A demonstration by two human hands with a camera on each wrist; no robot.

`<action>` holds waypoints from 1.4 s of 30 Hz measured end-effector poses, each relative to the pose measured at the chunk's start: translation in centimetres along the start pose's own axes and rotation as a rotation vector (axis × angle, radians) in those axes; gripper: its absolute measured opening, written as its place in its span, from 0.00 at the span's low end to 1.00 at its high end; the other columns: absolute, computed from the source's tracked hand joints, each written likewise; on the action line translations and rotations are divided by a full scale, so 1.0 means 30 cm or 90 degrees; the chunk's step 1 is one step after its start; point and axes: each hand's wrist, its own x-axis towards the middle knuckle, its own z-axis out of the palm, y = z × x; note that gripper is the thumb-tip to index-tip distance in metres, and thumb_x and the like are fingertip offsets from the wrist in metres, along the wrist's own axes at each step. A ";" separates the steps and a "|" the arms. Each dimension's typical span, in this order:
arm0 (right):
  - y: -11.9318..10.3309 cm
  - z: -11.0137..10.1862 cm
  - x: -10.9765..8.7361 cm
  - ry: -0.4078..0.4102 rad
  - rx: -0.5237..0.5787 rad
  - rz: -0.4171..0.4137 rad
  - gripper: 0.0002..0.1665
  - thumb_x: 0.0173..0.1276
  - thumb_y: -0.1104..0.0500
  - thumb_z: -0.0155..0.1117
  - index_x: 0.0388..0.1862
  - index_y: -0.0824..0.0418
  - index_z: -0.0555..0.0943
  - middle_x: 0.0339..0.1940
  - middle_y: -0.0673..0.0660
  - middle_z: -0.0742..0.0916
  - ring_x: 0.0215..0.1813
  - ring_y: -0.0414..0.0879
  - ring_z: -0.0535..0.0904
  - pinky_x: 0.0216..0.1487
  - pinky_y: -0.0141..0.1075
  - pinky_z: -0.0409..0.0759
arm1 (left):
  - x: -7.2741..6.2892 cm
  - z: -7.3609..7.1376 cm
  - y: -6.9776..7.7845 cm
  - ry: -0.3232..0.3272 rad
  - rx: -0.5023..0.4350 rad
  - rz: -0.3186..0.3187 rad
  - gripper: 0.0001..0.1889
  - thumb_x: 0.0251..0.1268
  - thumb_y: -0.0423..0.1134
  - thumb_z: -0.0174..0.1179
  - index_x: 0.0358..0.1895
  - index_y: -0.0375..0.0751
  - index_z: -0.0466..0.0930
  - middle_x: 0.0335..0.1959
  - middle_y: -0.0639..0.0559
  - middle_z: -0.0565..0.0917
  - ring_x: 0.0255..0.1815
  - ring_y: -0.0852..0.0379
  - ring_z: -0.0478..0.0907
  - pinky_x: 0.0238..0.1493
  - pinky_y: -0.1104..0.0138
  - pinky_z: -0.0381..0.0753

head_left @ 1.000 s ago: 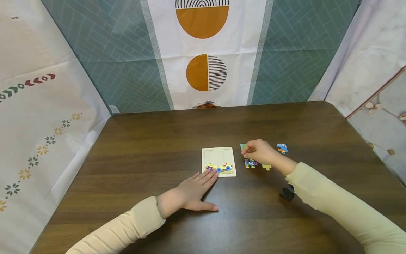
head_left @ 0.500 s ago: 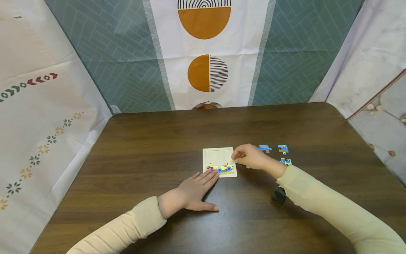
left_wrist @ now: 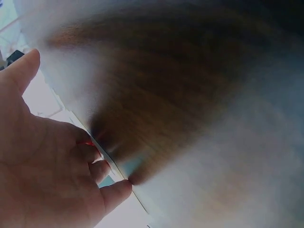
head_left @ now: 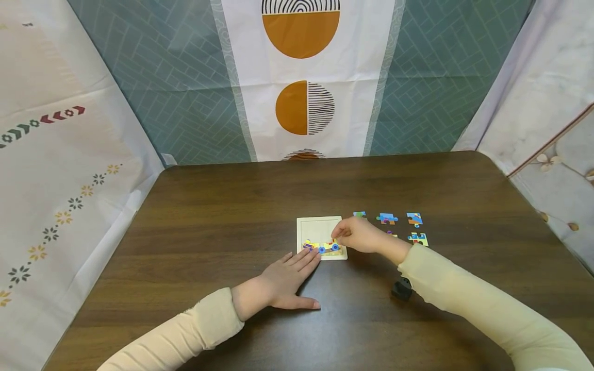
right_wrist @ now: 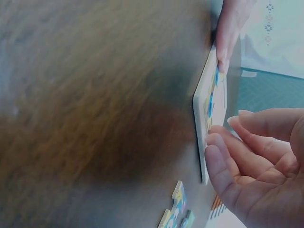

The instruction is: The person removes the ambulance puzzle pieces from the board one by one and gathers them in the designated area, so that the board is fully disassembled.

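A pale square puzzle tray (head_left: 320, 221) lies on the table, with a row of bright puzzle pieces (head_left: 321, 248) along its near side showing a yellow vehicle with blue wheels. My left hand (head_left: 290, 283) lies flat, fingertips on the tray's near edge and thumb spread over the table. In the left wrist view the left hand's fingers (left_wrist: 114, 194) reach that edge. Over the tray's right side is my right hand (head_left: 359, 234), thumb and fingers curled together at the row's right end. In the right wrist view the right hand (right_wrist: 256, 166) overlaps the tray rim; I cannot tell whether it pinches a piece.
Several loose puzzle pieces (head_left: 386, 218) lie right of the tray, some partly behind the right hand. A small black device (head_left: 401, 288) sits at the right wrist. The brown wooden table (head_left: 223, 216) ends at patterned cloths behind and on both sides.
My right hand has moved left from above the loose pieces to the tray's right side, then slightly nearer. More loose pieces show now. The left hand has stayed in place.
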 end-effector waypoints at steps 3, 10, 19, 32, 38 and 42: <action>-0.004 -0.002 0.002 0.000 0.005 0.005 0.06 0.63 0.69 0.60 0.37 0.69 0.82 0.35 0.60 0.88 0.39 0.49 0.83 0.44 0.43 0.81 | -0.001 -0.002 0.002 0.000 0.007 -0.006 0.49 0.60 0.72 0.47 0.77 0.45 0.45 0.78 0.54 0.45 0.78 0.56 0.40 0.75 0.57 0.49; 0.003 -0.002 0.015 0.002 0.034 0.021 0.06 0.63 0.70 0.60 0.37 0.69 0.82 0.36 0.60 0.87 0.40 0.49 0.82 0.43 0.41 0.81 | 0.000 -0.003 0.006 -0.001 0.011 -0.010 0.49 0.60 0.72 0.47 0.77 0.45 0.45 0.78 0.54 0.45 0.78 0.57 0.40 0.75 0.58 0.50; 0.011 0.007 0.022 0.002 0.066 0.018 0.06 0.62 0.72 0.59 0.37 0.71 0.81 0.35 0.61 0.87 0.41 0.51 0.83 0.46 0.44 0.81 | 0.001 0.000 0.010 -0.003 0.016 -0.013 0.49 0.60 0.72 0.47 0.77 0.46 0.45 0.78 0.55 0.45 0.78 0.57 0.40 0.75 0.58 0.50; 0.006 0.017 0.033 -0.002 0.079 0.016 0.09 0.57 0.74 0.59 0.38 0.72 0.80 0.36 0.63 0.86 0.42 0.52 0.81 0.47 0.43 0.81 | 0.002 -0.002 0.016 -0.012 0.012 -0.021 0.49 0.60 0.71 0.47 0.77 0.46 0.44 0.78 0.55 0.45 0.78 0.57 0.39 0.75 0.57 0.50; 0.008 0.023 0.041 0.007 0.077 0.060 0.08 0.58 0.72 0.62 0.38 0.72 0.81 0.35 0.63 0.86 0.40 0.50 0.81 0.41 0.38 0.81 | 0.004 -0.001 0.018 -0.007 0.011 -0.022 0.49 0.60 0.72 0.47 0.77 0.46 0.44 0.78 0.55 0.45 0.78 0.57 0.40 0.75 0.57 0.51; 0.007 0.026 0.047 0.018 0.099 0.098 0.06 0.60 0.71 0.63 0.36 0.72 0.81 0.32 0.62 0.86 0.33 0.45 0.79 0.33 0.32 0.77 | 0.004 -0.002 0.020 -0.007 0.019 -0.027 0.49 0.59 0.72 0.47 0.77 0.47 0.44 0.78 0.55 0.45 0.78 0.57 0.41 0.75 0.57 0.51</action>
